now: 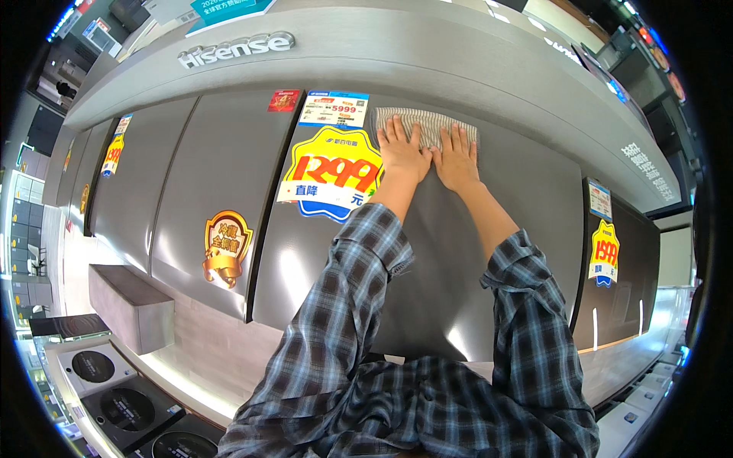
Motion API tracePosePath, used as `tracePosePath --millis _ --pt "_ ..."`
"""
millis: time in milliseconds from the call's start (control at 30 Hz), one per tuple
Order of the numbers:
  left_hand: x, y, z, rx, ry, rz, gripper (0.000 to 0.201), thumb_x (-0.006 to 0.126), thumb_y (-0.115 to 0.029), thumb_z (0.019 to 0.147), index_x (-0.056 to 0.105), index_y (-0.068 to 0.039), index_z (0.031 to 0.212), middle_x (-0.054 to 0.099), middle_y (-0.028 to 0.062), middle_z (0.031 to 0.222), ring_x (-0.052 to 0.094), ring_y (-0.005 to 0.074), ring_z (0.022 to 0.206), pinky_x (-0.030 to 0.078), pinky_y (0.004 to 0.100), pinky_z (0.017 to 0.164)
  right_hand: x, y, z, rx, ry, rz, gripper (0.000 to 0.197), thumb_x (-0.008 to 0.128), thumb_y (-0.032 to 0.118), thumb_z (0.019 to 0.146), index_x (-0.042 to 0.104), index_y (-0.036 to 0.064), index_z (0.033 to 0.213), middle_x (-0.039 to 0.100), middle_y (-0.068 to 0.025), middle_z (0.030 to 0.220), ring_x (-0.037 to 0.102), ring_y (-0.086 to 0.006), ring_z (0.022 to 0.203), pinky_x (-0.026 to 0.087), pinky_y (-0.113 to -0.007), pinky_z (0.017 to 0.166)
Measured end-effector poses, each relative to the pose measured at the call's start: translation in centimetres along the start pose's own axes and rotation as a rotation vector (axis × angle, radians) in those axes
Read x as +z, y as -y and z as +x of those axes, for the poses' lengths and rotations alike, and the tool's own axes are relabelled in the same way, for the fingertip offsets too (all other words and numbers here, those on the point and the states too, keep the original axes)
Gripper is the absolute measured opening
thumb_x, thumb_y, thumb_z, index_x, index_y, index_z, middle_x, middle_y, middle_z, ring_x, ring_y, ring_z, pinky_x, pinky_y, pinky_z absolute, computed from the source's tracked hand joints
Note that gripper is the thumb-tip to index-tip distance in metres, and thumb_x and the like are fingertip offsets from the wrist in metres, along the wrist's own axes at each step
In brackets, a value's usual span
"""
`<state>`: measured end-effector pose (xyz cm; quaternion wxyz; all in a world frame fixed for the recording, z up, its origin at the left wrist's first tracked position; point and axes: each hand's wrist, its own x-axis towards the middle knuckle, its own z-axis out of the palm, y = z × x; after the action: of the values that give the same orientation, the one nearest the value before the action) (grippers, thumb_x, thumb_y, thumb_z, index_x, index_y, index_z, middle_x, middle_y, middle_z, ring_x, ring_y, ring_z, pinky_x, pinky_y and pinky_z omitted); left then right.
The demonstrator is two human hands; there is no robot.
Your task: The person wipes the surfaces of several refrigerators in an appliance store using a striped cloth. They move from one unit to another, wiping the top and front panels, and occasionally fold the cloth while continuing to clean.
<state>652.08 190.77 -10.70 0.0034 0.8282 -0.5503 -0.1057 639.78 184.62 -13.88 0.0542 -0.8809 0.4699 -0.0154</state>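
A striped beige-and-grey cloth (432, 122) lies folded flat against the upper part of a dark grey refrigerator door (489, 282). My left hand (402, 155) rests on the left part of the cloth, fingers stretched out and spread. Beside it, my right hand (456, 160) lies flat on the cloth's right part, its fingers also extended. The thumbs nearly meet between them. Neither hand grips the cloth; both press on it from above. Just left of my left hand, a large yellow, red and blue price sticker (330, 174) is on the same door, below a white price card (334, 109).
More grey refrigerator doors (217, 164) stand to the left, one with a gold-and-brown badge sticker (227, 248). A dark brown refrigerator (630, 267) stands at the right. A grey display panel (427, 61) runs above. A grey block-shaped bench (134, 305) and washing machines (126, 408) are lower left.
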Motion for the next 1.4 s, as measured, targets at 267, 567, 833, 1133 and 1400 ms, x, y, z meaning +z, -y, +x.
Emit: tracePosePath --millis 267,567,833,1133,1400 --pt "-0.8 2.7 2.3 0.069 -0.008 0.019 0.068 0.031 -0.050 0.096 0.019 -0.018 0.155 0.010 0.0217 0.160 0.010 0.0348 0.149 0.008 0.0499 0.119 -0.8 1.6 2.4 0.029 0.087 -0.019 0.064 0.027 0.048 0.101 0.020 0.0122 0.154 0.011 -0.0147 0.161 0.007 -0.0308 0.149 0.008 -0.050 0.119" --pt "-0.1 3.0 2.5 0.097 -0.053 0.031 0.068 0.031 -0.049 0.096 0.021 -0.016 0.154 0.012 0.0220 0.159 0.011 0.0352 0.148 0.008 0.0507 0.119 -0.7 2.0 2.1 0.055 0.061 0.000 0.065 0.028 0.050 0.101 0.019 0.0139 0.154 0.010 -0.0127 0.161 0.008 -0.0279 0.149 0.008 -0.048 0.120" --pt "1.0 0.8 -0.9 0.142 -0.055 0.047 0.065 0.030 -0.043 0.097 0.020 -0.012 0.154 0.011 0.0229 0.159 0.011 0.0361 0.148 0.007 0.0510 0.119 -0.8 0.2 -1.6 0.073 0.077 -0.054 0.065 0.030 0.050 0.101 0.020 0.0143 0.154 0.011 -0.0122 0.161 0.009 -0.0276 0.149 0.009 -0.048 0.120" --pt "3.0 -1.7 -8.5 0.298 -0.103 -0.015 0.063 0.031 -0.041 0.098 0.025 -0.009 0.152 0.016 0.0235 0.158 0.012 0.0359 0.148 0.007 0.0504 0.119 -1.3 -2.3 -10.6 0.073 0.005 -0.007 0.065 0.037 0.048 0.100 0.024 0.0113 0.152 0.017 -0.0148 0.160 0.015 -0.0298 0.148 0.013 -0.050 0.118" --pt "4.8 -0.1 -18.6 0.426 -0.192 -0.082 0.063 0.039 -0.039 0.097 0.029 -0.009 0.151 0.019 0.0269 0.155 0.015 0.0379 0.147 0.009 0.0515 0.118 -1.7 -0.4 -21.3 0.013 -0.087 -0.003 0.072 0.051 0.046 0.094 0.031 0.0033 0.148 0.028 -0.0205 0.154 0.025 -0.0349 0.143 0.020 -0.053 0.115"
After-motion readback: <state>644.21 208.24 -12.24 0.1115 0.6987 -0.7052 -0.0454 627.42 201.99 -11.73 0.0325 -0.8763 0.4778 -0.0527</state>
